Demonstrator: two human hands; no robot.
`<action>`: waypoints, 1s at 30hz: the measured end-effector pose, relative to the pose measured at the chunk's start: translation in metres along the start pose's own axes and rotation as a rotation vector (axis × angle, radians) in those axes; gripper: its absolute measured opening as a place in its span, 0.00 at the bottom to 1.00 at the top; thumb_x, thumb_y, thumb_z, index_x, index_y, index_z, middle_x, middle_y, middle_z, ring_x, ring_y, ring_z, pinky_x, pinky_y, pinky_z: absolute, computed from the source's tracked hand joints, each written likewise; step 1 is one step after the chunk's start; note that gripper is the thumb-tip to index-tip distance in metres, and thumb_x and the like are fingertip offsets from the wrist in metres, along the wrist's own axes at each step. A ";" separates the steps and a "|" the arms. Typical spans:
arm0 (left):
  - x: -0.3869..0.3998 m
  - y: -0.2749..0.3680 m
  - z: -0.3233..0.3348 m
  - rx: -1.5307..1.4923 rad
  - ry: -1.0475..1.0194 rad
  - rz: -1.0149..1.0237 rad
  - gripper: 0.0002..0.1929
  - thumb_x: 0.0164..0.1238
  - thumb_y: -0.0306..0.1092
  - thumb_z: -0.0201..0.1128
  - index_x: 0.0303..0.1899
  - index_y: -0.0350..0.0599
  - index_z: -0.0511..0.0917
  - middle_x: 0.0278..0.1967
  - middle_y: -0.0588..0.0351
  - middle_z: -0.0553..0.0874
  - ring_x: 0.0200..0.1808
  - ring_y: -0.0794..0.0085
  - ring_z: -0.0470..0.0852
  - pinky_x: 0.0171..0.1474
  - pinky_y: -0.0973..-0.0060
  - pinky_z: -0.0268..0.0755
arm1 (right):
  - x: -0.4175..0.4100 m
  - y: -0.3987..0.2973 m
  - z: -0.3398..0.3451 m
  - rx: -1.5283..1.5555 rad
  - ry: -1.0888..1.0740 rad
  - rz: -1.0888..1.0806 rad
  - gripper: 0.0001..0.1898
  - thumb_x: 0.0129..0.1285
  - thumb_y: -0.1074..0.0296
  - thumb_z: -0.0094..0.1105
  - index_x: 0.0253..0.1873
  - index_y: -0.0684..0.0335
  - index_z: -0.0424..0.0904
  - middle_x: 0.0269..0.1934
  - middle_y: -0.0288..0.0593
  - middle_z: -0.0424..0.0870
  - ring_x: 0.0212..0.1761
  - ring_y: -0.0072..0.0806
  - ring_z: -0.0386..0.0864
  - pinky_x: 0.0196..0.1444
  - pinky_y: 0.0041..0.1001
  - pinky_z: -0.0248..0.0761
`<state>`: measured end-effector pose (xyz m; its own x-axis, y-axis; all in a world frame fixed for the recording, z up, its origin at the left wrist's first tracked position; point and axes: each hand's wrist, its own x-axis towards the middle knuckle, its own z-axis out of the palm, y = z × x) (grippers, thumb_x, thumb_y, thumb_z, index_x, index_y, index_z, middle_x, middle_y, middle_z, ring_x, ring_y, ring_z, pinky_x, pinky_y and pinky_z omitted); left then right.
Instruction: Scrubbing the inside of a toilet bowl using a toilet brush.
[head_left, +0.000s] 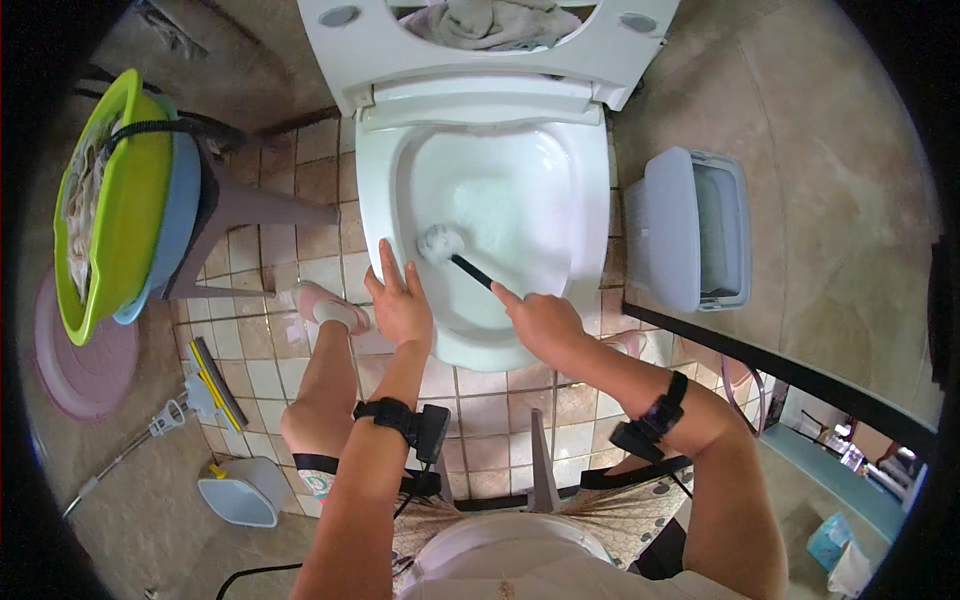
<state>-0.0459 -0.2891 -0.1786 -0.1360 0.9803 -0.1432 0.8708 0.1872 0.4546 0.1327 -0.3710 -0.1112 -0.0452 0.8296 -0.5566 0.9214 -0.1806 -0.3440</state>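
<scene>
My right hand (551, 322) grips the black handle of a toilet brush (472, 271), index finger stretched along it. The white brush head (441, 244), partly covered in suds, rests against the left inner wall of the bowl. My left hand (401, 304) lies with fingers spread on the left rim of the white toilet (379, 202). Foamy, pale water (487, 206) fills the middle of the bowl. Behind it the seat and lid (480, 67) stand raised, with a grey cloth (491, 22) visible through the seat opening.
At right stands a pale blue-grey waste bin (664, 229) with its lid up. On the left, a lime-green basin (127, 217) holding cloth sits in a blue basin on a grey stool (247, 206). A sponge mop (214, 386) and small bin (240, 491) are lower left.
</scene>
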 end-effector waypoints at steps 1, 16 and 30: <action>0.001 0.001 0.000 0.004 0.014 0.023 0.27 0.72 0.47 0.52 0.70 0.71 0.57 0.60 0.37 0.67 0.48 0.48 0.80 0.46 0.57 0.75 | -0.001 -0.001 -0.001 0.001 -0.011 -0.004 0.23 0.67 0.66 0.48 0.67 0.50 0.68 0.26 0.52 0.80 0.28 0.47 0.81 0.30 0.42 0.75; 0.002 -0.001 0.012 -0.027 0.070 0.066 0.23 0.75 0.48 0.46 0.69 0.70 0.60 0.58 0.40 0.70 0.45 0.49 0.81 0.45 0.58 0.76 | -0.024 -0.006 0.000 -0.140 0.029 -0.192 0.25 0.65 0.69 0.47 0.68 0.48 0.65 0.28 0.49 0.80 0.28 0.44 0.81 0.31 0.40 0.75; 0.003 0.000 0.010 -0.041 0.048 0.071 0.23 0.75 0.46 0.46 0.69 0.70 0.60 0.59 0.39 0.69 0.45 0.49 0.82 0.44 0.59 0.77 | 0.041 0.005 -0.043 -0.302 0.109 -0.254 0.21 0.68 0.66 0.46 0.65 0.47 0.70 0.26 0.49 0.80 0.27 0.46 0.81 0.30 0.43 0.75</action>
<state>-0.0418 -0.2873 -0.1882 -0.0981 0.9929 -0.0671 0.8593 0.1186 0.4976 0.1521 -0.3147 -0.1031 -0.2594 0.8819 -0.3937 0.9589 0.1866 -0.2138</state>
